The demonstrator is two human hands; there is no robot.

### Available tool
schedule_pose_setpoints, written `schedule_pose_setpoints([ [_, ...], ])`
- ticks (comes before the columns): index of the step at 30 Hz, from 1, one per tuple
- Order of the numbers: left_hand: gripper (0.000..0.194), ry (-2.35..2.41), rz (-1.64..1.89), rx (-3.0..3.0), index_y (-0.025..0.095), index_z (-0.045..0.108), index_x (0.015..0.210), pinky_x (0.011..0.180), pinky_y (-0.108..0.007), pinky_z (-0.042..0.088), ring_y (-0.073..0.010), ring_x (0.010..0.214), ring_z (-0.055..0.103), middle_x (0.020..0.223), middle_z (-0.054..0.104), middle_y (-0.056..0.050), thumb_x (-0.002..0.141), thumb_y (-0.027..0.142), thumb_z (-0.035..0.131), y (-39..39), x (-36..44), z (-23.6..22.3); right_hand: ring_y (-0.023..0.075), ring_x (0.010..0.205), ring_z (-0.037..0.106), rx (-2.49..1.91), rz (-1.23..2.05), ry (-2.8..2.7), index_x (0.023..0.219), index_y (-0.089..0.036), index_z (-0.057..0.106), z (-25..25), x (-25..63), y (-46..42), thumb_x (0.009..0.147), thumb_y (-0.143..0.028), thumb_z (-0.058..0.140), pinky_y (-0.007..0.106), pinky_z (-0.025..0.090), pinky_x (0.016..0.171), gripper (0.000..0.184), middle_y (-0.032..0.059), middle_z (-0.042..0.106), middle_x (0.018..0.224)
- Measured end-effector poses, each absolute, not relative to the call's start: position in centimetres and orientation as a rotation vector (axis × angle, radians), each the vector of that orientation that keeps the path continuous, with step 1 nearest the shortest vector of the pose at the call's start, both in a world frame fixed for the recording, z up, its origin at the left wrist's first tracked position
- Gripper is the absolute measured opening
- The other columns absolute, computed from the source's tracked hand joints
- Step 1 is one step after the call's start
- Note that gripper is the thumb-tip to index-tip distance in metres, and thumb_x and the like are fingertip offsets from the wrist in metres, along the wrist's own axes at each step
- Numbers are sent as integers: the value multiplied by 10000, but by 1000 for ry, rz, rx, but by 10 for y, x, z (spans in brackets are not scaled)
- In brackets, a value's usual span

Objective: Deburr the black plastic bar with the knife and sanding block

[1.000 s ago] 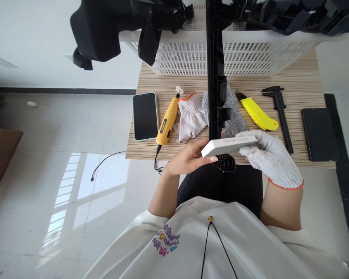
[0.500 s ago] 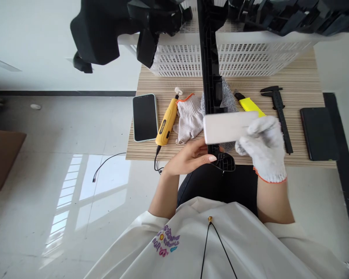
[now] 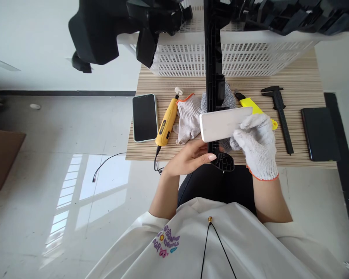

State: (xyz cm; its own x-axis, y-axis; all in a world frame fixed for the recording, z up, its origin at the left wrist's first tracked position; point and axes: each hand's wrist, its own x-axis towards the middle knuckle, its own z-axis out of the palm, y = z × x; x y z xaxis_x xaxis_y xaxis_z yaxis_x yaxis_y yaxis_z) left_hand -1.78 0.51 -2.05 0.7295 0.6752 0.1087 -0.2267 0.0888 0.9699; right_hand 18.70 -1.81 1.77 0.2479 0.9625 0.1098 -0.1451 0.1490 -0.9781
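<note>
My bare left hand (image 3: 192, 158) grips the near end of a long black plastic trim piece (image 3: 214, 73), with the thumb on top. The piece is ribbed and runs away from me to the top of the view. In a white knit glove, my right hand (image 3: 257, 143) pinches a flat white rectangular block (image 3: 223, 124) by its right end. The block lies across the trim piece from above, just beyond my left hand; whether they touch I cannot tell. Part of the trim piece is hidden beneath it. A grey cloth or glove (image 3: 229, 97) lies under both.
Left on the table (image 3: 304, 85) are a phone (image 3: 144, 118), a yellow corded rotary tool (image 3: 167, 122) and a white glove (image 3: 189, 118). Rightward lie a yellow utility knife (image 3: 251, 105), black calipers (image 3: 282, 116) and a dark phone (image 3: 320, 133). A white basket (image 3: 250, 58) holds black parts (image 3: 100, 33).
My right hand and the white block have shifted a little left, and the block is more tilted. The trim piece's far end has swung slightly right. My left hand keeps its place.
</note>
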Motion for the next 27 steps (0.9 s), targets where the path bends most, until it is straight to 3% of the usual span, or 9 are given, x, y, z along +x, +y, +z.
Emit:
schedule_pose_setpoints([
  [8, 396, 474, 679, 1326, 202, 705, 1363, 1052, -379, 609, -269, 1199, 754, 1319, 779, -125, 1031, 415, 669, 4, -18, -15, 71, 503, 485, -1174, 987, -888, 888, -295, 484, 29, 182, -15, 827, -291, 804, 283, 398, 448, 325, -66, 553, 877],
  [12, 415, 479, 680, 1334, 193, 688, 1380, 1058, -392, 611, -270, 1187, 759, 1287, 792, -124, 1032, 418, 665, 3, -18, -15, 96, 485, 481, -1235, 910, -815, 888, -311, 475, 29, 183, -18, 839, -353, 815, 286, 382, 433, 347, -72, 499, 767],
  [16, 352, 495, 718, 1344, 176, 728, 1282, 1027, -374, 616, -271, 1198, 754, 1264, 799, -124, 1047, 422, 638, 3, -17, -15, 76, 515, 526, -1127, 1078, -914, 875, -290, 545, 30, 183, -23, 825, -288, 846, 275, 414, 441, 305, -56, 600, 901],
  [19, 326, 519, 721, 1338, 181, 720, 1281, 974, -338, 623, -250, 1173, 760, 1266, 798, -116, 1052, 396, 634, 3, -16, -14, 72, 505, 523, -1086, 977, -819, 873, -283, 554, 30, 181, -23, 848, -232, 808, 260, 406, 438, 260, -67, 584, 843],
  [24, 348, 530, 738, 1346, 176, 702, 1301, 1017, -374, 609, -258, 1186, 748, 1246, 798, -123, 1050, 407, 633, 3, -15, -14, 63, 522, 520, -1100, 1022, -951, 868, -287, 563, 27, 180, -23, 834, -265, 821, 248, 416, 440, 262, -64, 613, 906],
  [27, 350, 515, 752, 1338, 202, 674, 1326, 947, -371, 625, -258, 1128, 762, 1227, 798, -112, 1042, 405, 645, 2, -15, -13, 67, 514, 498, -1158, 928, -901, 868, -293, 538, 28, 180, -24, 864, -294, 803, 257, 432, 454, 265, -58, 602, 879],
])
